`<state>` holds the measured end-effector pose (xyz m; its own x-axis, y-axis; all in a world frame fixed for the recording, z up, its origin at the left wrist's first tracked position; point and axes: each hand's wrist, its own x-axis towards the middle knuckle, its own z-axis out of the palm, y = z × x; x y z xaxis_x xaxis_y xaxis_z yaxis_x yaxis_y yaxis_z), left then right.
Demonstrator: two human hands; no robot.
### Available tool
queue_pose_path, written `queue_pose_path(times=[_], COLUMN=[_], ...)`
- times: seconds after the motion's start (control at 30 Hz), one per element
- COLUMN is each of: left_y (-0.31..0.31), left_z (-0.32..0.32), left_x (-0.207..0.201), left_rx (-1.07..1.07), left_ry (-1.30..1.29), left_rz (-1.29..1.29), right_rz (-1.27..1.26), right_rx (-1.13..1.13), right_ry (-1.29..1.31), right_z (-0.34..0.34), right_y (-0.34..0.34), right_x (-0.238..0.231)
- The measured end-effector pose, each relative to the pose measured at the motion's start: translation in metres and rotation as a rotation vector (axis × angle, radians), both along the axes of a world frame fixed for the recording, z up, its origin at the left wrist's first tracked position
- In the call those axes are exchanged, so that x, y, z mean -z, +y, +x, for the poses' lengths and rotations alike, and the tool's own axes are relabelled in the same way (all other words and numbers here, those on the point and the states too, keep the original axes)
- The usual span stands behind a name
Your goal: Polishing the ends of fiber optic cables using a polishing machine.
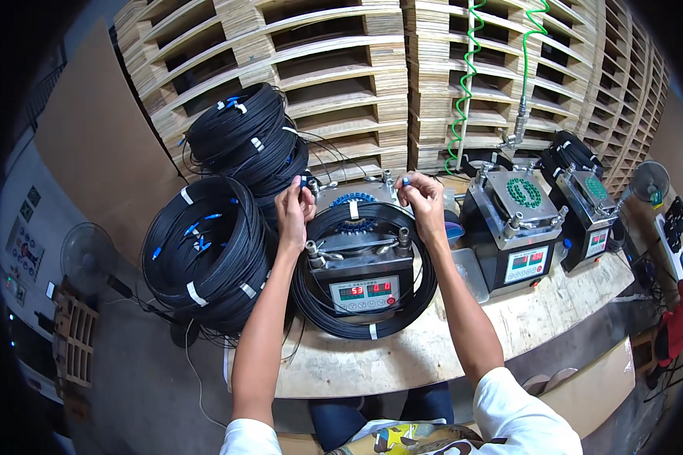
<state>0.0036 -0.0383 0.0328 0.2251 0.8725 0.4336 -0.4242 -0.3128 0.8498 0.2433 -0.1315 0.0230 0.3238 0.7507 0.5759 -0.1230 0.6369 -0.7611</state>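
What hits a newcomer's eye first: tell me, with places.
Probably the large black cable coil at centre, framing a machine's lit panel. Near its far edge, the left hand and right hand each pinch a small bluish tip. Stacked coils stand left; wooden pallets rise behind.

The left hand (pixel 296 208) was observed with a small blue-tipped connector (pixel 303 182) in a fingertip grip; the right hand (pixel 426 203) held a small blue plug (pixel 406 182) likewise. Both were raised, apart, at either side of a metal-topped machine (pixel 364 267). A black cable coil (pixel 372 331), bound with white bands, encircled the machine, its near side passing below the lit panel (pixel 364 294). Two similar machines (pixel 520 262), each bearing green pieces (pixel 524 193) on top, stood to the right on the pale wooden surface (pixel 334 385). Further black coils (pixel 228 277) were stacked at left. Wooden pallets (pixel 334 53) rose behind, with green spiral hoses (pixel 463 98) hanging before them.
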Motion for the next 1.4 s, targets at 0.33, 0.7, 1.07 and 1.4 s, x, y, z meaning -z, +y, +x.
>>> queue_pose_path(times=[0.33, 0.7, 1.07, 1.4], left_y=[-0.003, -0.006, -0.009, -0.009], left_z=[-0.004, -0.039, -0.031, -0.023], left_x=[-0.005, -0.031, -0.027, -0.006], left_rx=[0.103, -0.172, -0.377, -0.161], left_ry=[-0.041, 0.59, 0.977, 1.301], left_rz=[-0.011, -0.008, 0.317, 0.341], right_rz=[-0.09, -0.172, 0.037, -0.73], right_rx=[-0.037, 0.235, 0.62, 0.069], right_ry=[-0.102, -0.788, -0.923, -1.425], right_z=[-0.003, 0.053, 0.029, -0.004], right_y=[-0.005, 0.033, 0.046, 0.006], right_x=[-0.011, -0.026, -0.028, -0.046])
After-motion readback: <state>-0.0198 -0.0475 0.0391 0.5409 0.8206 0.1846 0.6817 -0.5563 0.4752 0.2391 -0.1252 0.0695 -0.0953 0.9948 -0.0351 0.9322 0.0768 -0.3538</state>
